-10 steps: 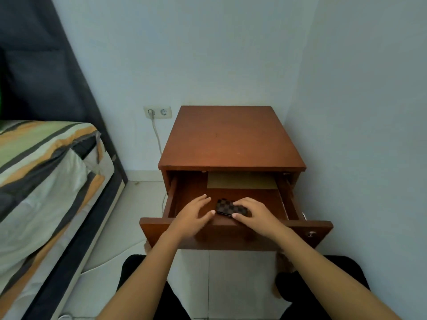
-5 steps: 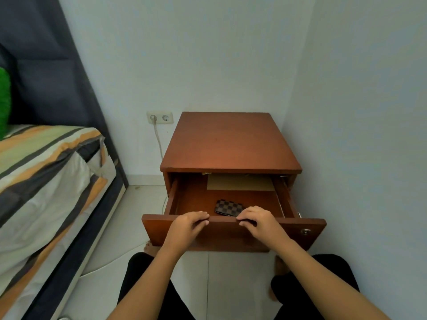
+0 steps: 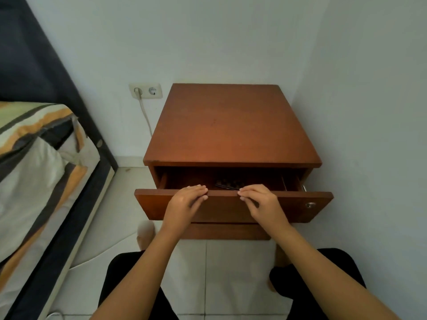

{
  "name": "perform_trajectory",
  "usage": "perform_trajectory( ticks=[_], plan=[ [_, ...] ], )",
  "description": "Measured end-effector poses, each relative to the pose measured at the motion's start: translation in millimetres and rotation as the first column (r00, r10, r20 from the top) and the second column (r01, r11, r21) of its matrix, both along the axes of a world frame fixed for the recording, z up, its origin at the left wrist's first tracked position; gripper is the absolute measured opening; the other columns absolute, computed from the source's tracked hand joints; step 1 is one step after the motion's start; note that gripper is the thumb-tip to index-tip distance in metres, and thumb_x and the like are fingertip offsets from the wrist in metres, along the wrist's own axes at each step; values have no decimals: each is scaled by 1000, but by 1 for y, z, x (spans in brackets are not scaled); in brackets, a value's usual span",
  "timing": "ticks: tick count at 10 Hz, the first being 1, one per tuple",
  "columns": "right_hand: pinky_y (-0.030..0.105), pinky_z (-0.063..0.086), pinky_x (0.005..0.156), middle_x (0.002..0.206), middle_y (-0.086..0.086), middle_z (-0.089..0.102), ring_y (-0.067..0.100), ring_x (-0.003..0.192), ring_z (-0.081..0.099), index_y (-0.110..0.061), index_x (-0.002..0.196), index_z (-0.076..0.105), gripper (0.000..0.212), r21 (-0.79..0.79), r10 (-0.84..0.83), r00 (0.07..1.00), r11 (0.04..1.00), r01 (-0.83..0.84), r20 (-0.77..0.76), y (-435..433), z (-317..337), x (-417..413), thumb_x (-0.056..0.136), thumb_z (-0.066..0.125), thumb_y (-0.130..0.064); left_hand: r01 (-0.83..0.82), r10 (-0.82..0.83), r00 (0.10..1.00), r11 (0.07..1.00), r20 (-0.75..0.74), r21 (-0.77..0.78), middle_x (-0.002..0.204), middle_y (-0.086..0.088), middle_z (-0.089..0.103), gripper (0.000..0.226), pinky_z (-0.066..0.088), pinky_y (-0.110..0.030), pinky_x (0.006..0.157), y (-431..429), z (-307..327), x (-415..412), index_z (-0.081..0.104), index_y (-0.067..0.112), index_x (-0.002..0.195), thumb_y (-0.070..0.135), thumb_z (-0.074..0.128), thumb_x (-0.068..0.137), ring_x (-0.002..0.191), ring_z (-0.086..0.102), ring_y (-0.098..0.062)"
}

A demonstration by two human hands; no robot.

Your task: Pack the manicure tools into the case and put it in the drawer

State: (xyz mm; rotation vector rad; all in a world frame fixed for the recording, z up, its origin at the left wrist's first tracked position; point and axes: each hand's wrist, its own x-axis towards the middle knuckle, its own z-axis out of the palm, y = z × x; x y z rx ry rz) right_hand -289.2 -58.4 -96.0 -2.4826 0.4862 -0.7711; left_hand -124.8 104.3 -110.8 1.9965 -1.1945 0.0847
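Observation:
The dark checkered manicure case [image 3: 227, 183] lies inside the open drawer [image 3: 300, 204] of a brown wooden nightstand [image 3: 231, 125]; only a strip of the case shows above the drawer front. My left hand [image 3: 184, 204] and my right hand [image 3: 261, 203] both rest on the drawer front. Their fingertips curl over its top edge, on either side of the case. The drawer stands only partly out, and its inside is in shadow.
A bed [image 3: 34, 158] with a striped cover and a dark frame stands to the left. A wall socket [image 3: 145, 90] with a white cable is left of the nightstand. The right wall is close beside the nightstand. My knees are on the tiled floor below.
Both hands left the case inside the drawer and moved onto the drawer front. The drawer has slid inward, so less of its inside shows.

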Motion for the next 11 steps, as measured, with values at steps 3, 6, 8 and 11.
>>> perform_trajectory(
  ticks=[3, 6, 8, 11],
  plan=[
    [32, 42, 101, 121, 11, 57, 22, 119, 47, -8, 124, 56, 46, -194, -122, 990, 975, 107, -65, -44, 2, 36, 82, 69, -21, -133, 119, 966, 990, 231, 49, 135, -11, 52, 48, 29, -35, 109, -43, -3, 37, 54, 9, 127, 30, 64, 85, 130, 43, -24],
    [37, 47, 85, 106, 10, 60, 22, 104, 47, -14, 107, 60, 30, -286, -260, 966, 926, 246, -12, -58, -6, 59, 79, 69, -18, -243, 207, 924, 967, 323, 77, 113, -11, 60, 32, 44, -37, 90, -67, 2, 50, 59, 11, 109, 29, 67, 83, 109, 55, -28],
    [38, 48, 84, 108, 10, 59, 25, 104, 50, -14, 106, 60, 30, -250, -282, 957, 933, 257, -69, -51, 4, 58, 78, 68, -14, -265, 210, 943, 943, 257, 203, 123, -12, 54, 35, 40, -39, 98, -69, 16, 40, 55, 10, 117, 28, 60, 88, 119, 48, -29],
    [37, 44, 100, 148, 4, 31, 23, 135, 31, -17, 137, 38, 51, -38, -116, 873, 993, 111, -474, -21, 45, 28, 89, 55, -17, -21, 6, 1000, 827, 30, 562, 159, -6, 7, 70, 8, -38, 117, -33, 50, 12, 16, 14, 148, 50, 40, 93, 146, -1, -21]
  ],
)
